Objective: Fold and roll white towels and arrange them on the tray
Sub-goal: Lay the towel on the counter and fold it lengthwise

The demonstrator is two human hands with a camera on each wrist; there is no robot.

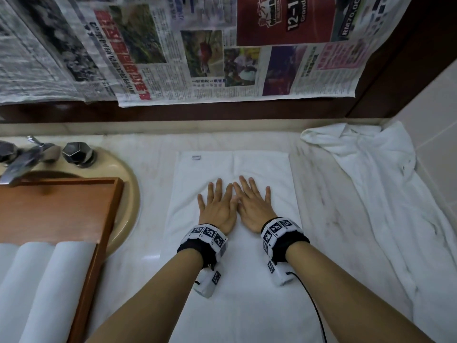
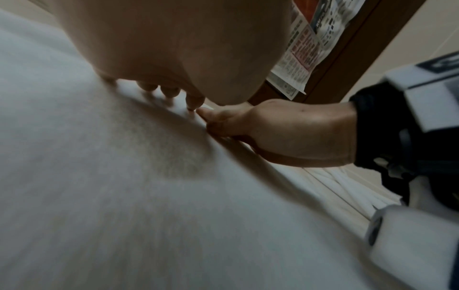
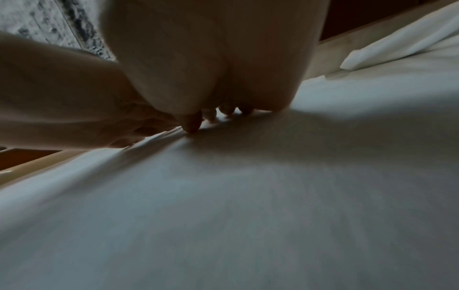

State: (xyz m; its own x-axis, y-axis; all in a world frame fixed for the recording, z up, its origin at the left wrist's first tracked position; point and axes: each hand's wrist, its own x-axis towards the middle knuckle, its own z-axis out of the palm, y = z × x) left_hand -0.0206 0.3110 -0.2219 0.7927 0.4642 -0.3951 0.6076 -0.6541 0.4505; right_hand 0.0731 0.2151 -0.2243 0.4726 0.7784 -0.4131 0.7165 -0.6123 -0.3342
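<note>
Head view: A folded white towel (image 1: 232,219) lies flat on the marble counter (image 1: 329,199), lengthwise toward the person. The left hand (image 1: 217,206) and the right hand (image 1: 254,206) rest palm-down on the towel's middle, side by side, index fingers touching, fingers straight and slightly spread. Each wrist carries a band with printed markers (image 1: 207,233). To the left, a wooden tray (image 1: 108,219) sits over the sink (image 1: 128,194); two rolled towels (image 1: 49,288) lie in its near end. A tap (image 1: 22,162) stands behind the tray. A loose pile of white cloth (image 1: 371,184) lies on the counter to the right, well apart from the hands. Newspaper sheets (image 1: 197,50) cover the wall behind.

Left wrist view: The left hand (image 2: 174,49) presses flat on the towel (image 2: 124,196), fingertips (image 2: 171,92) down. The right hand (image 2: 285,133) lies just beside it, thumb near the left index finger.

Right wrist view: The right hand (image 3: 211,58) presses flat on the towel (image 3: 248,196); the left hand (image 3: 62,98) touches it. The picture is dim.
</note>
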